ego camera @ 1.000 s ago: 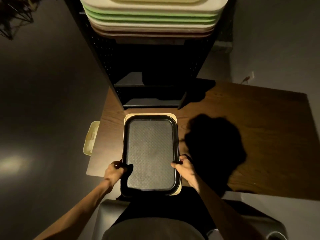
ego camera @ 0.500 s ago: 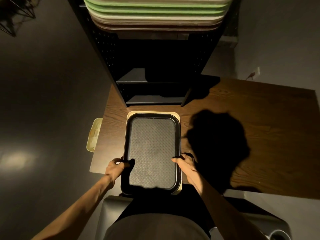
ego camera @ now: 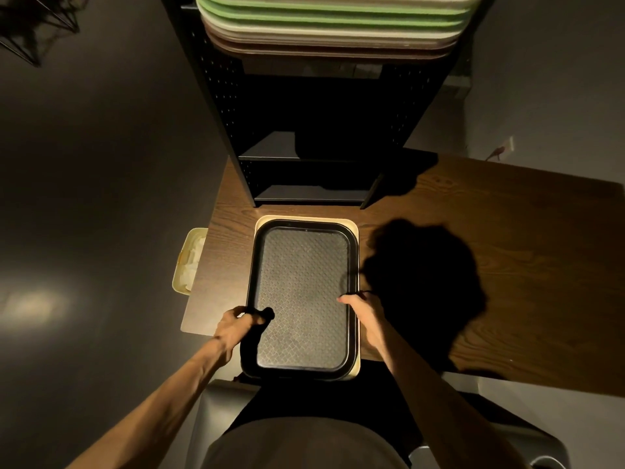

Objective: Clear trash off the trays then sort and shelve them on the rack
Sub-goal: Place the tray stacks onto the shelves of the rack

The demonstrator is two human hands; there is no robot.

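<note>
A black tray (ego camera: 301, 296) with a textured grey floor lies on top of a cream tray (ego camera: 355, 225) at the near edge of the wooden table (ego camera: 490, 252). My left hand (ego camera: 233, 328) grips the black tray's left rim, thumb over the edge. On the right rim my right hand (ego camera: 362, 316) holds the same tray. No trash shows on the black tray. Straight ahead stands the black rack (ego camera: 314, 143); its upper shelf carries a stack of green, white and brown trays (ego camera: 334, 25). Its lower shelves look dark and bare.
A pale yellow bin (ego camera: 189, 262) with white scraps hangs off the table's left edge. My shadow falls on the table right of the trays. A grey seat or bin (ego camera: 216, 401) sits under me. Dark floor lies to the left.
The view has shifted a little closer to the rack. Both hands keep the same grip on the black tray, which stays on the cream one.
</note>
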